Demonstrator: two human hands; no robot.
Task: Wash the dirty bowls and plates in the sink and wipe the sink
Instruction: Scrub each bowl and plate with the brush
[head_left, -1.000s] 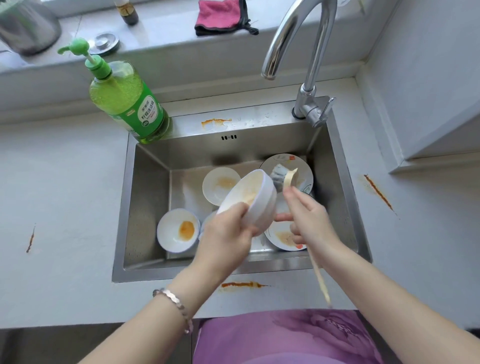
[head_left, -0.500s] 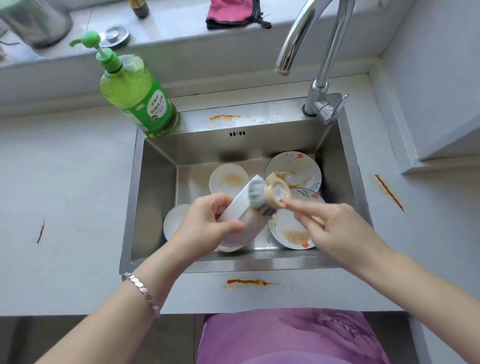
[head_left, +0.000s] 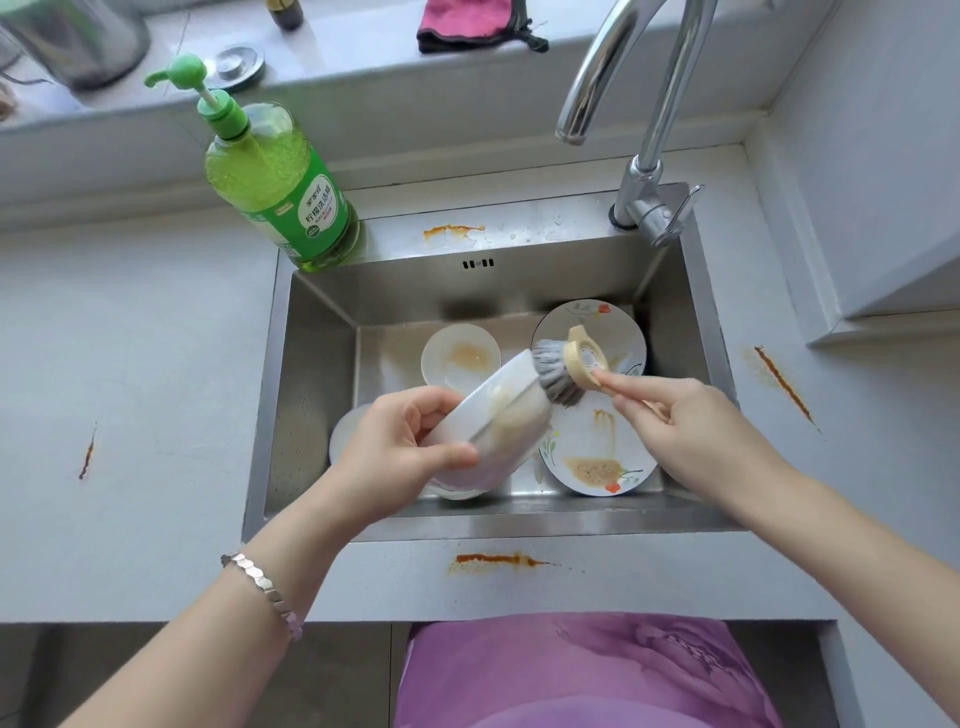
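My left hand (head_left: 402, 447) grips a white bowl (head_left: 498, 415), tilted on its side over the steel sink (head_left: 306, 395). My right hand (head_left: 675, 421) holds a dish brush (head_left: 566, 366) by its beige handle, and the grey bristles touch the bowl's rim and inside. Below lie a dirty white bowl (head_left: 460, 358) at the back, a flowered plate (head_left: 597, 452) with brown residue at the front right, and another flowered plate (head_left: 618, 325) behind it. A further white bowl (head_left: 345, 431) is mostly hidden behind my left hand.
A green dish-soap pump bottle (head_left: 275, 182) stands at the sink's back left corner. The chrome tap (head_left: 639, 104) arches over the back right. Orange stains mark the sink ledge (head_left: 452, 231) and the counter (head_left: 493, 560). A pink cloth (head_left: 467, 23) lies on the sill.
The brush head has swung from upright beside the bowl down onto the bowl's rim and inside. My left hand has turned the bowl further onto its side.
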